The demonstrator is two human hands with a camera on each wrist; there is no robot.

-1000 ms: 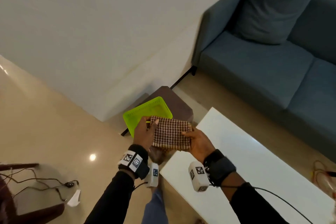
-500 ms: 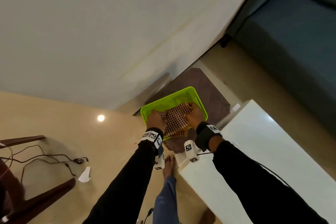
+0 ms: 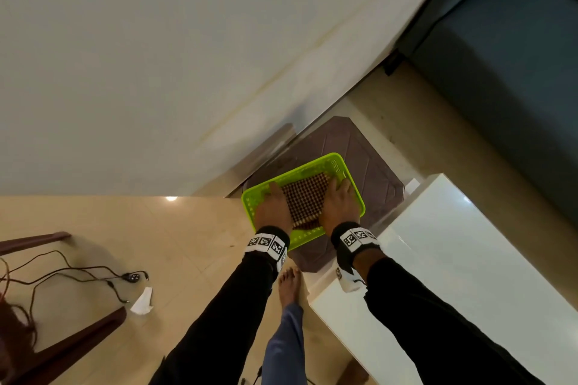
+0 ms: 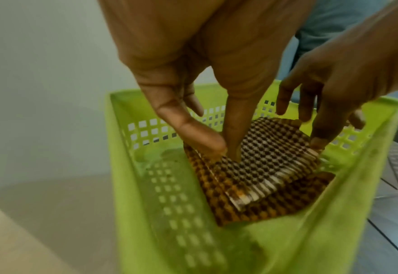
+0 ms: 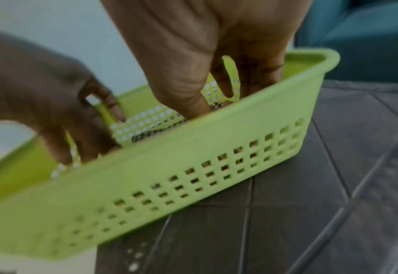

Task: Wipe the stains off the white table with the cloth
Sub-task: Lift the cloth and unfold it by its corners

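A folded brown-and-white checked cloth (image 3: pixel 305 200) (image 4: pixel 270 166) lies flat on the floor of a lime-green perforated basket (image 3: pixel 336 164) (image 4: pixel 146 185) (image 5: pixel 193 157). Both hands reach into the basket, one on each side of the cloth. My left hand (image 3: pixel 275 197) (image 4: pixel 226 148) pinches the cloth's left edge between thumb and forefinger. The right hand (image 3: pixel 339 197) (image 5: pixel 223 100) has its fingers spread and fairly straight, with the thumb tip touching the cloth's right edge. The white table (image 3: pixel 469 259) stands to the right of the basket, and I make out no stains on it.
The basket sits on a dark brown plastic stool (image 3: pixel 369 166) (image 5: pixel 334 185) against the wall, touching the table's corner. A blue sofa (image 3: pixel 500 87) is at the far right. Black cables (image 3: pixel 78 275), a paper scrap (image 3: pixel 142 303) and a wooden leg (image 3: pixel 62 350) lie on the floor at the left. A bare foot (image 3: pixel 289 284) stands below the stool.
Both hands carried the cloth from above the table's corner down into the green basket, where it now lies flat. The head view swung down toward the basket.
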